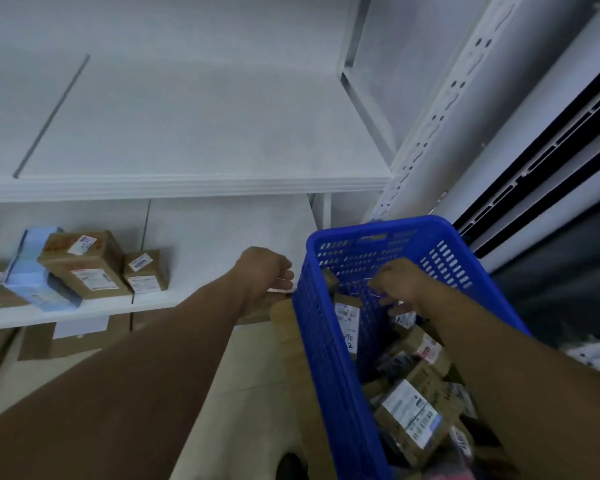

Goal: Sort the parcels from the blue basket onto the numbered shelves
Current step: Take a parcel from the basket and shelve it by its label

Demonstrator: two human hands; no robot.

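Right hand inside blue basket, fingers apart, nothing clamped. Nearest parcel just left and below them (long axis upright). Left hand outside basket's left wall, curled; grip cannot be told. Shelf far left.

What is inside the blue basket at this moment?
The blue basket holds several brown cardboard parcels with white labels; the right hand reaches in among them. The lower parcels and the basket's bottom are covered.
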